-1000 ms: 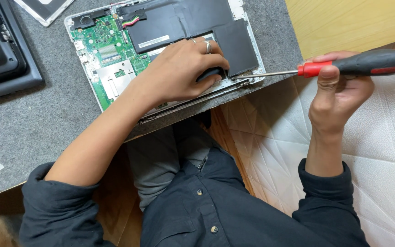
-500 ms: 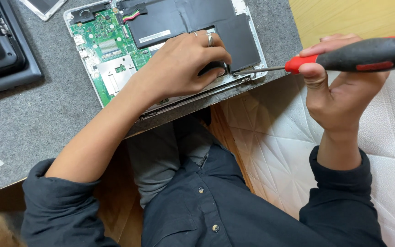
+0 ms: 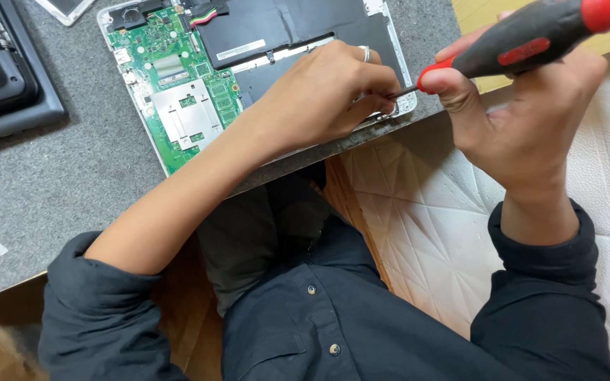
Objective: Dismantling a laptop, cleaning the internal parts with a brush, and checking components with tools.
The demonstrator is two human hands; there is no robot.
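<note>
Fingers (image 3: 460, 99) of right hand (image 3: 531, 134) wrapped around screwdriver (image 3: 531, 35), tip at laptop's (image 3: 178, 106) corner edge.

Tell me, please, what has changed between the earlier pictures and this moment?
The right hand has brought the red-and-black screwdriver leftward, closer to the open laptop; its tip now meets the near right corner beside the left hand. The left hand stays pressed on that corner, and the right hand's grip on the handle is unchanged.
</note>
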